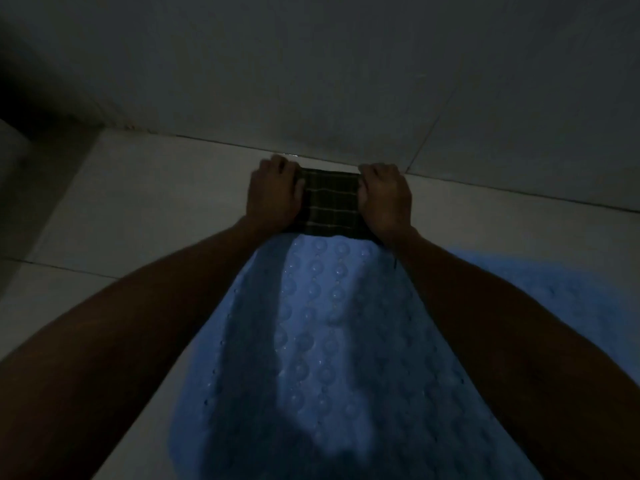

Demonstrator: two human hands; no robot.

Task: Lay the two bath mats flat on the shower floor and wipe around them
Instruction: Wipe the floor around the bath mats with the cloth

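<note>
A dark checked cloth, folded into a rectangle, lies on the pale tiled floor close to the wall. My left hand holds its left edge and my right hand holds its right edge, fingers curled over the far corners. A light blue bath mat with round bumps lies flat below the cloth, between my forearms. A second blue bath mat lies to its right, partly hidden by my right arm.
The tiled wall meets the floor just beyond the cloth. A dark corner lies at the far left. Bare floor tiles stretch to the left of the mat. The scene is dim.
</note>
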